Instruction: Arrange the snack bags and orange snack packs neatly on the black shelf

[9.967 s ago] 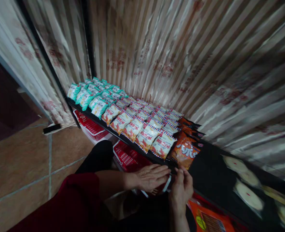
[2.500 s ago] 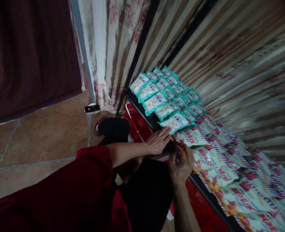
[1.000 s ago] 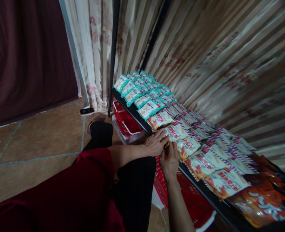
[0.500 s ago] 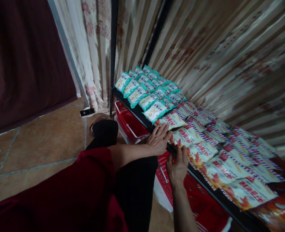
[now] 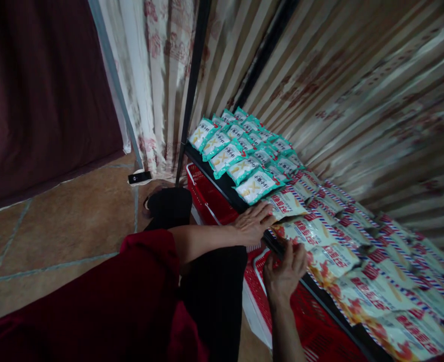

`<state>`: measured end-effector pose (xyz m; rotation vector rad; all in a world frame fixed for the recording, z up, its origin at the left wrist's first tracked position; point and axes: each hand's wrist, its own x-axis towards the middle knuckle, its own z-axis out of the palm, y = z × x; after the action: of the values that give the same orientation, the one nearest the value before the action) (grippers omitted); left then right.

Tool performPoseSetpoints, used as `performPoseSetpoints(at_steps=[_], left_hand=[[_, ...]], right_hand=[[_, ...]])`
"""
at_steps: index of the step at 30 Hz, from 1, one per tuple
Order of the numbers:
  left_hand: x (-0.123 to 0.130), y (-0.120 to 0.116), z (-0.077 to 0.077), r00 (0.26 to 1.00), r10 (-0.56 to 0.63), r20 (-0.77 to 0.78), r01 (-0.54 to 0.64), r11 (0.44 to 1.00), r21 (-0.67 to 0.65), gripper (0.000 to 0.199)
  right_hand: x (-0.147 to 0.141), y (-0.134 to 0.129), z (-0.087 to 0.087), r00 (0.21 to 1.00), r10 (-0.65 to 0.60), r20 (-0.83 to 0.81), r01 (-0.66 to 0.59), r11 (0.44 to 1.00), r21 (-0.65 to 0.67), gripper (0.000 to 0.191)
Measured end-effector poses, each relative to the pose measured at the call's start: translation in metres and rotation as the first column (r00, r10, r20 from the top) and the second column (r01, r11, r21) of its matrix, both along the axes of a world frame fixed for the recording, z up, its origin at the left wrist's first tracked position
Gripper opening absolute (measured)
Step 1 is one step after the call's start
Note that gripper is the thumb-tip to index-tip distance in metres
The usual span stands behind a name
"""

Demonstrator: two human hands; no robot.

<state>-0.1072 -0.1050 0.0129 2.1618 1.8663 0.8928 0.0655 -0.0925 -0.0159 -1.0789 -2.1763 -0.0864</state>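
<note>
Rows of white packets with red lettering and striped edges (image 5: 335, 259) lie on a black shelf (image 5: 222, 183). Beyond them on the same shelf sit smaller teal-and-white packets (image 5: 257, 186). My left hand (image 5: 252, 223) rests at the shelf's front edge, its fingers extended against the nearest end of a white packet (image 5: 287, 203); it grips nothing. Closer to me, my right hand (image 5: 286, 271) is at the shelf edge beside another white packet (image 5: 301, 229), fingers bent and apart, with nothing visible in it.
Red plastic baskets (image 5: 207, 198) stand under the shelf. Patterned curtains (image 5: 338, 90) hang behind it, beside black upright posts (image 5: 194, 90). A dark cloth (image 5: 44, 100) hangs at the left. A small black device (image 5: 139, 177) lies on the tiled floor (image 5: 75, 226).
The view has shifted, so the shelf and packets appear farther right and slightly lower. Both hands remain at the shelf's front edge, near the same white packets.
</note>
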Motion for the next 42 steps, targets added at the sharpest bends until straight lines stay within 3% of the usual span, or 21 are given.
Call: performPoseSetpoints(at_steps=[10, 18, 24, 30, 37, 42], left_hand=[[0.004, 0.002, -0.005, 0.999, -0.024, -0.041, 0.025, 0.999, 0.033, 0.053], [0.012, -0.011, 0.005, 0.996, -0.05, -0.07, 0.052, 0.998, 0.037, 0.047], [0.038, -0.025, 0.011, 0.982, -0.169, -0.088, 0.17, 0.986, 0.004, 0.049], [0.068, -0.028, -0.003, 0.984, -0.15, -0.094, 0.141, 0.985, -0.098, 0.053], [0.084, -0.024, -0.009, 0.987, -0.032, -0.155, 0.046, 0.995, 0.092, 0.051], [0.095, -0.017, -0.004, 0.966, -0.054, -0.253, 0.093, 0.985, 0.143, 0.052]], right_hand=[[0.007, 0.005, 0.004, 0.997, 0.036, 0.067, -0.034, 0.999, -0.026, 0.06], [0.008, -0.001, 0.006, 0.998, 0.055, 0.029, -0.054, 0.998, -0.025, 0.058], [0.018, -0.011, -0.003, 1.0, 0.026, -0.012, -0.026, 0.998, -0.057, 0.058], [0.033, -0.022, -0.004, 0.998, 0.009, -0.058, -0.023, 0.972, -0.234, 0.057], [0.062, -0.036, 0.017, 0.984, -0.015, -0.178, -0.027, 0.973, -0.228, 0.063], [0.097, -0.04, 0.025, 0.972, -0.073, -0.224, 0.01, 0.963, -0.268, 0.068]])
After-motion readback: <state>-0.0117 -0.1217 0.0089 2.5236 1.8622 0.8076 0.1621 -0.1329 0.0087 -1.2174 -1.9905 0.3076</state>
